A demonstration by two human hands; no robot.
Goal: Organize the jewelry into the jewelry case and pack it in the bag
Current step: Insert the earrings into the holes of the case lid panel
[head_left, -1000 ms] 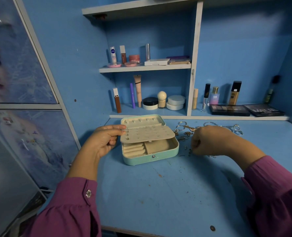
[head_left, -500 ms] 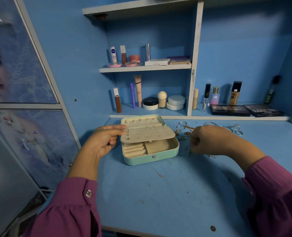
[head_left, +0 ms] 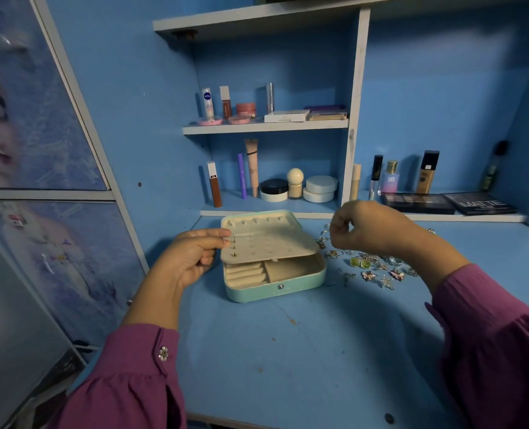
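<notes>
Two hands: left hand (head_left: 192,261) pinches the case's (head_left: 275,286) earring flap (head_left: 266,243); right hand (head_left: 365,230), curled, hides its pinch above scattered jewelry (head_left: 377,270).

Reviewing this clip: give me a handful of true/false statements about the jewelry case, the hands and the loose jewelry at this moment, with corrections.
1. The jewelry case is open. True.
2. The left hand holds the edge of the perforated earring panel. True.
3. The loose jewelry lies on the desk to the left of the case. False: it lies to the right of the case.
4. The right hand rests flat on the desk. False: it is raised above the jewelry, fingers curled.
5. The panel is full of earrings. False: nearly all of its holes look empty; only something small shows near its left edge.
6. Cosmetics stand on the shelves behind the case. True.
</notes>
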